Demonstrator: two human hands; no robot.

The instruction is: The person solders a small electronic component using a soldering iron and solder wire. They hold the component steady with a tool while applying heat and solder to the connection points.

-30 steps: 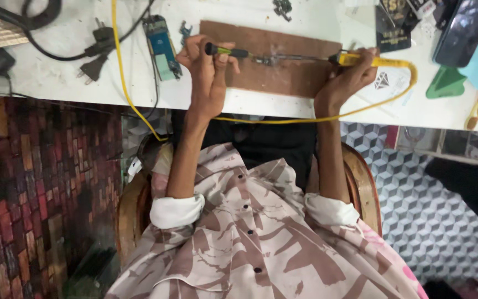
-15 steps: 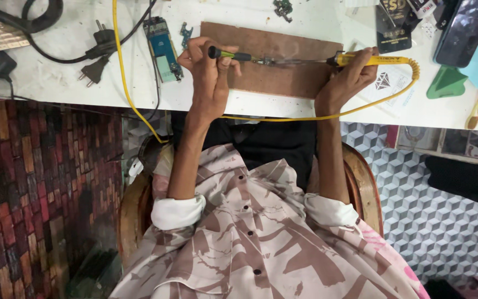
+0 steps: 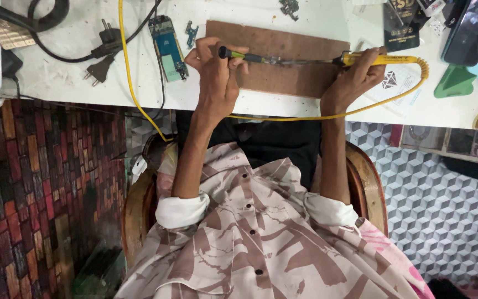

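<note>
— Little is shifted since the earlier frame: the left hand [image 3: 217, 77] is seen with the screwdriver [image 3: 243, 54] slightly lower on the wooden board [image 3: 283, 66], and the whole desk is framed a touch differently.

— And the grip, as it is seen nearest the body?

— The left hand is closed around the dark-handled, green-shafted screwdriver, fingers curled tight. The right hand [image 3: 355, 80] is closed on the yellow soldering iron [image 3: 380, 58], whose tip is brought to the screwdriver's tip over the board.

— How is the step judged to be done well?

— Both wrists are best kept braced on the white table [image 3: 56, 83], so the two tips are held touching. The yellow cord [image 3: 283, 117] should be kept slack.

— Farther off?

— A small circuit board [image 3: 168, 47] and black plugs [image 3: 103, 52] are seen to the left, apart from the hands; a dark phone [image 3: 471, 27] lies at far right.
</note>
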